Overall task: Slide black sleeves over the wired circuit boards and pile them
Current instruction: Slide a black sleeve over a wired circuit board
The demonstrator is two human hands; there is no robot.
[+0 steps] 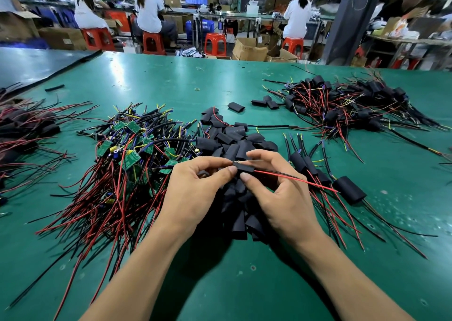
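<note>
A single wide-angle view from the person's head faces forward and down across the green surface (171, 81). It sits close above the fingers (220, 174), which meet just below the frame's centre. Beyond the fingers the surface runs back to a distant workshop strip along the top edge.

Forearms converge; left hand (195, 191) and right hand (283, 198) pinch one black sleeve (245, 167) between thumbs and forefingers.

Green table (171, 81) carries it all: bare wired boards (133, 126) heaped left of the grip, loose black sleeves (234, 140) piled under and behind it, sleeved boards (349, 188) just right, bigger sleeved pile (342, 105) beyond them.
</note>
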